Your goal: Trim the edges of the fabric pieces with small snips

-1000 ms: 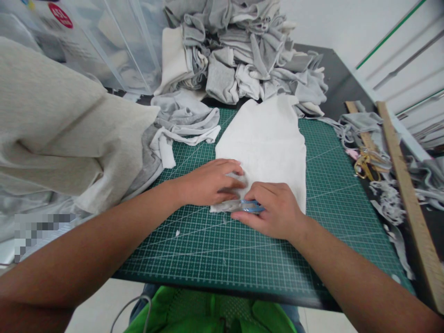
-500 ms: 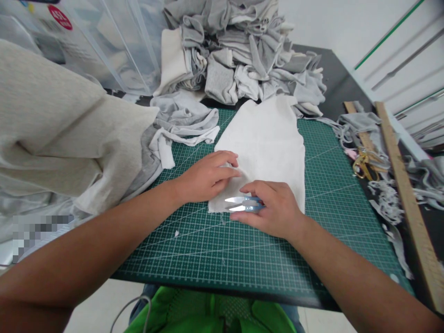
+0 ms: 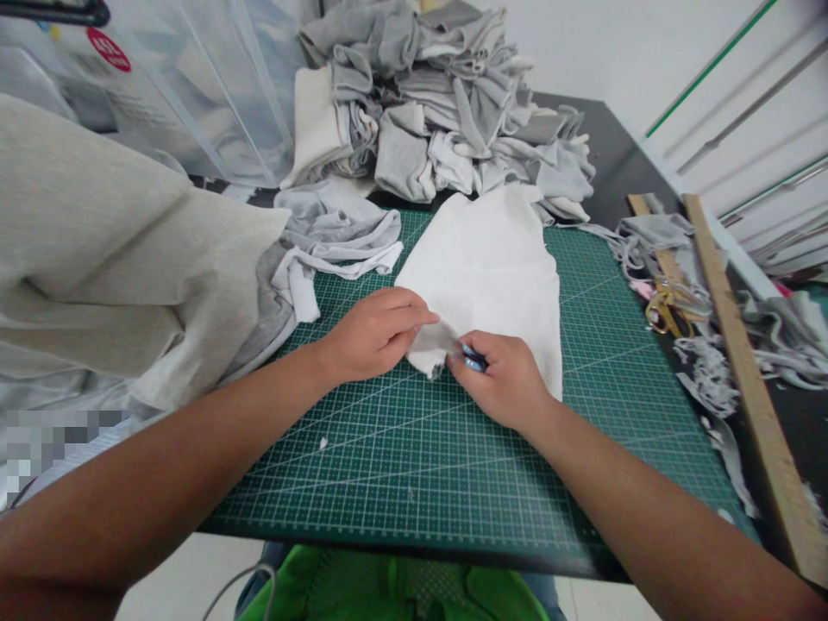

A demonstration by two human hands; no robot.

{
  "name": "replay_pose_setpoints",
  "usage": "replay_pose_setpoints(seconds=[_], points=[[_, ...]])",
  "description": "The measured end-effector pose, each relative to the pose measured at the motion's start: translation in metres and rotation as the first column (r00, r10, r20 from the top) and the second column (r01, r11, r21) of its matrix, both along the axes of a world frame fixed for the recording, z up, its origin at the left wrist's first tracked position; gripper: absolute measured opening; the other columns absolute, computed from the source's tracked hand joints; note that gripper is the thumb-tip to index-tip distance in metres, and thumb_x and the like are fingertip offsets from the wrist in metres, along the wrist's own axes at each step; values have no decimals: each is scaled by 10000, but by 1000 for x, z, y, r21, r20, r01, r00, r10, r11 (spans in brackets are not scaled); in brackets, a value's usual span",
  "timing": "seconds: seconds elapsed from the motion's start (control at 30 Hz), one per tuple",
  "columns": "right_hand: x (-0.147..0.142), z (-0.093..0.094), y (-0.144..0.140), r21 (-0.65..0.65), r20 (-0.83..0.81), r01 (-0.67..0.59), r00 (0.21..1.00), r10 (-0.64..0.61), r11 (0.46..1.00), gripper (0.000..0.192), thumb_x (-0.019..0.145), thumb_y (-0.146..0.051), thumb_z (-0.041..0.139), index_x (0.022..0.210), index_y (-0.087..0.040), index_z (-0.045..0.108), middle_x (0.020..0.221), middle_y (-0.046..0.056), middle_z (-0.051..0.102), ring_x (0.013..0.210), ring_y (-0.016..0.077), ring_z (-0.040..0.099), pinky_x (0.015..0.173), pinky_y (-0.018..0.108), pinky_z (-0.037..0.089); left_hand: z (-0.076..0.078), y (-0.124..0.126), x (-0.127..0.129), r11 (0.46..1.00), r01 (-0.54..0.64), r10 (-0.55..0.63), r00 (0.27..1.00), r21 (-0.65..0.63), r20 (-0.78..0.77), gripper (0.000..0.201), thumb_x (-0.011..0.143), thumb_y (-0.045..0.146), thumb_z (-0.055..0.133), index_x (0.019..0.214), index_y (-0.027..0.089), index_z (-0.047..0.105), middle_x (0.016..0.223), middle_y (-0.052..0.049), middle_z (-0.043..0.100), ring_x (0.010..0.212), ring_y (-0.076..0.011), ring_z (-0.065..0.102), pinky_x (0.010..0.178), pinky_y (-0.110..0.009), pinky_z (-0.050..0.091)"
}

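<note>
On the green cutting mat [image 3: 401,448], the right hand [image 3: 508,384] keeps its grip closed around small blue snips [image 3: 472,360]. The left hand [image 3: 372,332] pinches the near corner of the white cloth [image 3: 492,267], just beside. Farther back lies a pile of grey cloths [image 3: 440,112].

Bright even light, soft shadows, sharp centre, wide-angle bending at edges.
</note>
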State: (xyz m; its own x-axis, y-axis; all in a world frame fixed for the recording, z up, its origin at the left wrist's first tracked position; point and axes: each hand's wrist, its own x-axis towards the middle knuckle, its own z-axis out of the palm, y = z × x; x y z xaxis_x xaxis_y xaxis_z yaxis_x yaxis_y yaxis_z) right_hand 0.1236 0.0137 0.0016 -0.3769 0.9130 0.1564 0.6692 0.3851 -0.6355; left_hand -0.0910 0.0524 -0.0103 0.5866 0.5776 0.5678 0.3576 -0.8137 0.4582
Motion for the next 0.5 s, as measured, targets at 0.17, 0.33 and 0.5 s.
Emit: replay_pose_setpoints(seconds=[0.17,0.33,0.5], points=[[4,-3,13,-309,-377,233,860,-343,922,175,789,-316,538,686,-188,600,519,-48,474,483,96,410,486,240,321,8,-5,-1,998,47,-47,999,-52,4,367,833,107,511,1195,155,541,1103,-95,609,1016,-197,566,884,-371,467],[4,-3,16,-426,-454,189,801,-390,885,177,768,-341,572,677,-190,593,515,-56,454,472,91,378,483,237,321,7,-7,3,991,-118,110,989,-70,-100,265,795,259,649,1022,162,555,908,-38,629,839,-173,575,779,-324,472],[2,1,12,-393,-353,126,894,-276,911,239,814,-395,571,704,-184,590,559,-46,485,519,94,413,498,233,330,1,-6,4,977,-195,187,978,-92,-91,83,881,259,554,902,179,563,744,14,599,676,-119,547,644,-244,425]])
